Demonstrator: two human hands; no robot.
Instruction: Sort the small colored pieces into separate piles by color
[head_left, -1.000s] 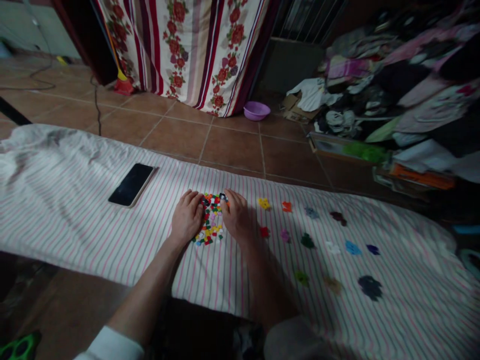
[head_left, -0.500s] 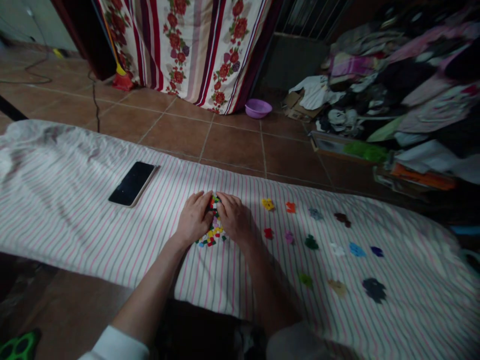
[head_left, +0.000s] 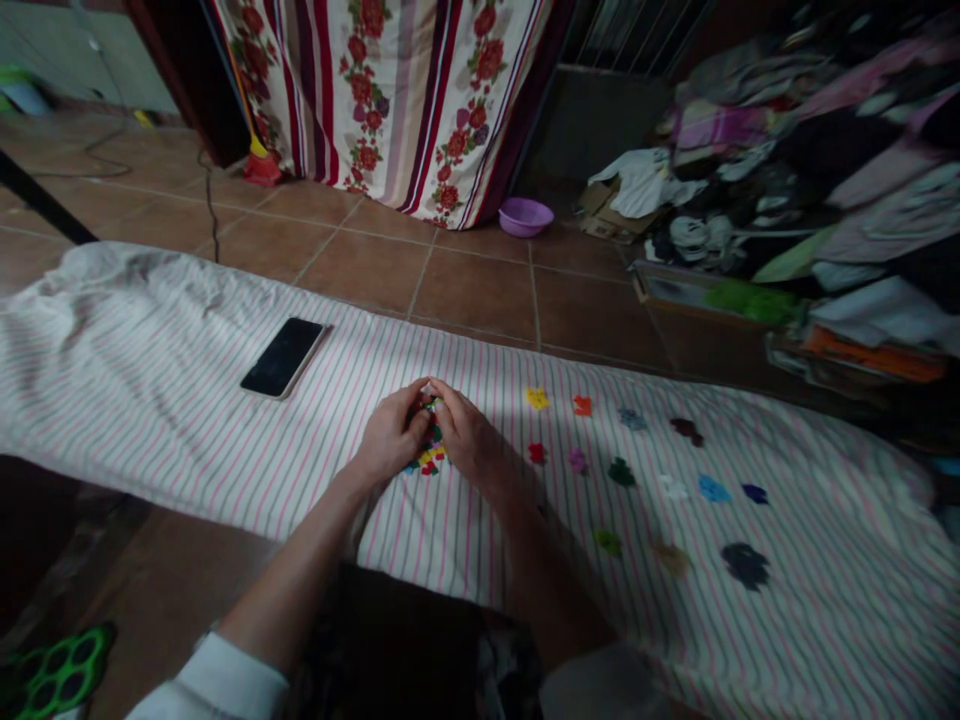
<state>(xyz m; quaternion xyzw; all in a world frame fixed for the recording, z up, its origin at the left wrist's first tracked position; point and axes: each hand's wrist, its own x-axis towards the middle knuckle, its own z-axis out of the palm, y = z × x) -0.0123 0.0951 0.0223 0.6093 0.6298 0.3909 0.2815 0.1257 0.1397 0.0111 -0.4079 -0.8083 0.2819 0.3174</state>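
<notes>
A heap of small mixed-colour plastic pieces [head_left: 429,460] lies on the striped cloth [head_left: 360,390], partly hidden by my hands. My left hand [head_left: 391,432] curls round its left side, and my right hand [head_left: 469,436] curls round its right side. Both hands have their fingers bent and held together, with the fingertips meeting at the far side of the heap. Red, yellow, green and blue pieces show in the gap between the palms. To the right lie separate single-colour clusters, among them yellow pieces [head_left: 536,399], red pieces [head_left: 536,453] and dark green pieces [head_left: 620,472].
A phone [head_left: 283,357] lies on the cloth left of my hands. Farther right are light blue pieces [head_left: 713,488] and black pieces [head_left: 745,566]. Beyond the cloth, a purple basin [head_left: 525,217] stands on the tiled floor by a curtain [head_left: 405,110]. Piled clothes [head_left: 847,160] fill the right background.
My hands have drawn closer together, fingers curling inward until the tips meet. The heap between them is more compact, its near edge pulled in. The camera view has shifted slightly.
</notes>
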